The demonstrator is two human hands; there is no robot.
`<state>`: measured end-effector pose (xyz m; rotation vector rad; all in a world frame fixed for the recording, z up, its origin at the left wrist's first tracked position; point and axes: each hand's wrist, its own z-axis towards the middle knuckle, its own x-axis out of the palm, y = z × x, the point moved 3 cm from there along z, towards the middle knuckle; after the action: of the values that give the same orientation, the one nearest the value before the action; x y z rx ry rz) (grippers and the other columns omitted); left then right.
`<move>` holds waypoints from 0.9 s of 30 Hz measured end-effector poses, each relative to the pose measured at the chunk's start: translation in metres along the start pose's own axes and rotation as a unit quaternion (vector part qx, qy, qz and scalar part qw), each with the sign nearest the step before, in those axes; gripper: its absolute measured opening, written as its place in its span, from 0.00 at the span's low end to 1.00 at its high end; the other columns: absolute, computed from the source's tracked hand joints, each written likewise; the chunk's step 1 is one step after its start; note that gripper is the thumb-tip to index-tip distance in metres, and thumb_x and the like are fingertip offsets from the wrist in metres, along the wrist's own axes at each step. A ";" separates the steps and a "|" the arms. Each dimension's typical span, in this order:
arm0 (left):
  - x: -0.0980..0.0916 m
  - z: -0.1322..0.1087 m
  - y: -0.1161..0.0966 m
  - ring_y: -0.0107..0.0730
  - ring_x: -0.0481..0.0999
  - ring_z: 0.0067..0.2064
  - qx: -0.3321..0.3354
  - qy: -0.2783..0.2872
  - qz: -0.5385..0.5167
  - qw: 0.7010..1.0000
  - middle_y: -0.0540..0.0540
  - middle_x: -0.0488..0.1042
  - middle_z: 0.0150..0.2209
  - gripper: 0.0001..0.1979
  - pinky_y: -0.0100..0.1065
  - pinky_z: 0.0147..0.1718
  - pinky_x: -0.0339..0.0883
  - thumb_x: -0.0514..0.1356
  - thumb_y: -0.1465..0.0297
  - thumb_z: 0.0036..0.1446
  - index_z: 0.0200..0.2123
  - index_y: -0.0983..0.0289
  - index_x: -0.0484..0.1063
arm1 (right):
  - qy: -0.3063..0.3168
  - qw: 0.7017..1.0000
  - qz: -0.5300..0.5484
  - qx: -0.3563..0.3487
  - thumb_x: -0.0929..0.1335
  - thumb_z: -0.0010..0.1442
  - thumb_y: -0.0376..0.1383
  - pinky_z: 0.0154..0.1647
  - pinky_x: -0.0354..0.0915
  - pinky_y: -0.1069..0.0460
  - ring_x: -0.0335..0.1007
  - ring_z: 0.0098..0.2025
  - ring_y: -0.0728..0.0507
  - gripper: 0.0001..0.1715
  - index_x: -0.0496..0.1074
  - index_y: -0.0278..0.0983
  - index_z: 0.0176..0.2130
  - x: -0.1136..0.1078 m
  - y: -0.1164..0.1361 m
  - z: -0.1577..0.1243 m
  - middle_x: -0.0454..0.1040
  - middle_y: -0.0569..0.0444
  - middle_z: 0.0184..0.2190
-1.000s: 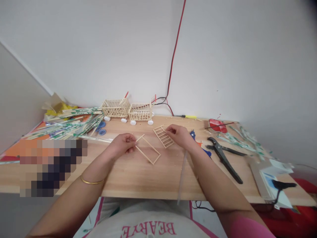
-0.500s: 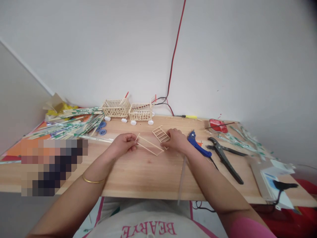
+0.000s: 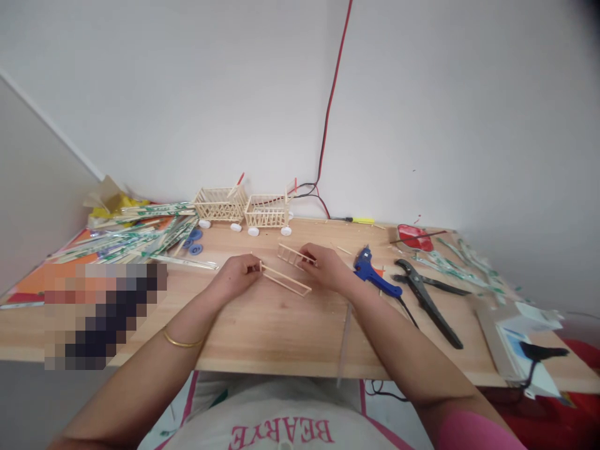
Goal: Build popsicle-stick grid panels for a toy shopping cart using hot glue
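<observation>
My left hand [image 3: 241, 275] pinches one end of a plain rectangular frame of thin wooden sticks [image 3: 284, 284], which slants down to the right over the table. Between the fingers of my right hand [image 3: 321, 264] is a small ladder-like wooden stick panel [image 3: 288, 255] with several crossbars, tilted so that it shows nearly edge-on. The panel sits just behind the frame, and I cannot tell whether they touch. A blue glue gun [image 3: 377, 279] lies to the right of my right hand.
Two stick-built carts [image 3: 267, 212] with white wheels stand at the back. Wrapped stick bundles [image 3: 150, 234] and blue wheels [image 3: 195, 249] lie left. Black-handled pliers [image 3: 429, 303], a red dish [image 3: 415, 238] and an opened white box [image 3: 506, 340] are on the right. A clear glue stick [image 3: 345, 340] overhangs the front edge.
My right hand has lifted and tipped the ladder-like panel from nearly flat to nearly edge-on. In my left hand, the rectangular frame has turned and looks narrower.
</observation>
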<state>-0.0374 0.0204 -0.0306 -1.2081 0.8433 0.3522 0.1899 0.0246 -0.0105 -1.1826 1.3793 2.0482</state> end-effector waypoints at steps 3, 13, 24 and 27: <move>0.002 0.000 -0.001 0.31 0.69 0.30 0.006 0.002 0.010 1.000 0.51 0.73 0.26 0.06 0.30 0.31 0.59 0.56 0.70 0.51 0.29 0.64 0.74 | 0.003 1.000 0.007 -0.014 0.64 0.57 0.32 0.32 0.55 0.55 0.64 0.32 0.48 0.05 0.69 0.36 0.35 0.002 0.002 0.000 0.71 0.54 0.30; 0.003 -0.001 -0.004 0.32 0.70 0.31 0.006 -0.003 0.033 0.999 0.51 0.72 0.26 0.06 0.30 0.30 0.59 0.56 0.71 0.51 0.28 0.63 0.74 | 0.002 1.000 0.021 -0.016 0.66 0.56 0.34 0.32 0.55 0.55 0.64 0.31 0.48 0.06 0.71 0.36 0.36 0.002 0.003 -0.001 0.72 0.54 0.31; 0.003 -0.001 -0.004 0.32 0.70 0.31 0.016 -0.002 0.029 0.999 0.51 0.73 0.26 0.06 0.30 0.31 0.58 0.56 0.71 0.51 0.28 0.63 0.73 | 0.002 1.000 0.007 -0.030 0.66 0.56 0.33 0.31 0.55 0.54 0.63 0.31 0.48 0.06 0.73 0.36 0.35 -0.002 0.002 -0.001 0.72 0.54 0.29; 0.003 -0.001 -0.005 0.32 0.70 0.31 0.012 -0.005 0.025 1.000 0.51 0.73 0.26 0.06 0.30 0.31 0.59 0.56 0.71 0.51 0.28 0.63 0.74 | -0.002 1.000 0.001 -0.030 0.67 0.55 0.34 0.31 0.55 0.54 0.63 0.30 0.48 0.05 0.73 0.36 0.34 -0.001 0.001 0.000 0.72 0.54 0.29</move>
<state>-0.0329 0.0177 -0.0296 -1.1625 0.8680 0.3881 0.1898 0.0243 -0.0086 -1.2003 1.3276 2.1057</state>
